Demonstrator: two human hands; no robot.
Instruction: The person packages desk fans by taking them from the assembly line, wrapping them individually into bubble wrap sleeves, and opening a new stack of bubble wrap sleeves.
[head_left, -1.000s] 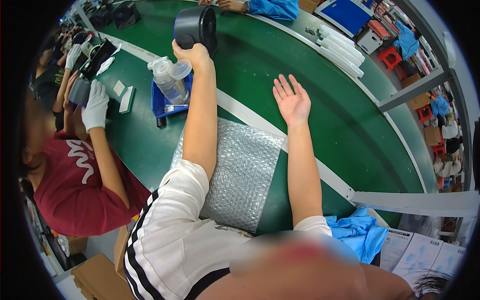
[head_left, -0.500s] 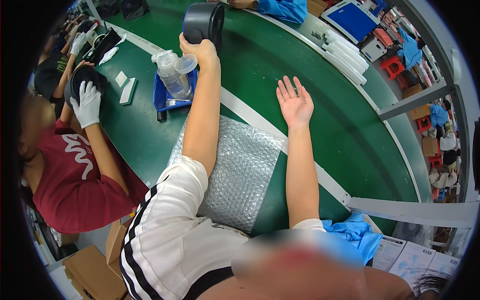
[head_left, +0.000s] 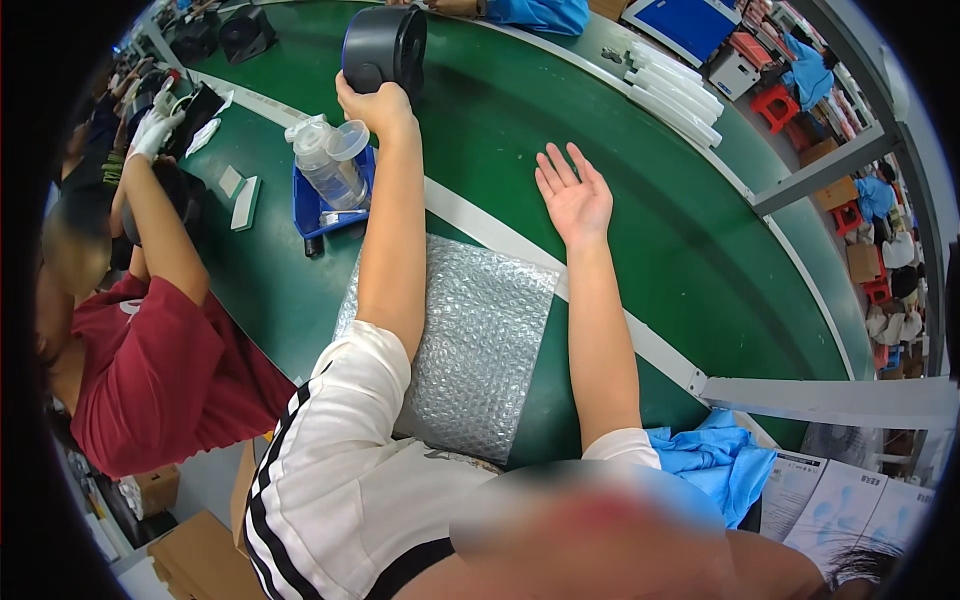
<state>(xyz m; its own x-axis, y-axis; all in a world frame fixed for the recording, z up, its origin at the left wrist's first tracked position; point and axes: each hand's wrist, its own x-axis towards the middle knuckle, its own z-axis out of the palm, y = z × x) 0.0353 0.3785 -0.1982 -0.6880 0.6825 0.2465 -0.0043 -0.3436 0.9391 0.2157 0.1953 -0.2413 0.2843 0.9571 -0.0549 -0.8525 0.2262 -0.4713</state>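
At the far side of the green table, my left hand (head_left: 378,108) is closed round the near side of a black drum-shaped appliance (head_left: 380,50). The fingertips are partly hidden behind it. My right hand (head_left: 578,200) holds nothing, palm up and fingers stretched, over the green surface (head_left: 690,280). Beneath and between my forearms lies a sheet of clear bubble wrap (head_left: 475,350). Left of my left forearm stands a blue bin (head_left: 305,205) with clear plastic bottles (head_left: 325,165) in it.
A white rail (head_left: 480,222) crosses the table. White tubes (head_left: 675,95) lie along its far right edge. A co-worker in a red shirt (head_left: 180,370) sits at left, near white-and-green blocks (head_left: 245,203). Blue cloth (head_left: 715,465) and a grey metal frame (head_left: 830,398) are at right.
My left hand and the appliance sit slightly further left in the picture, as does much of the scene. The co-worker's gloved hand has left the black round thing and reaches further away.
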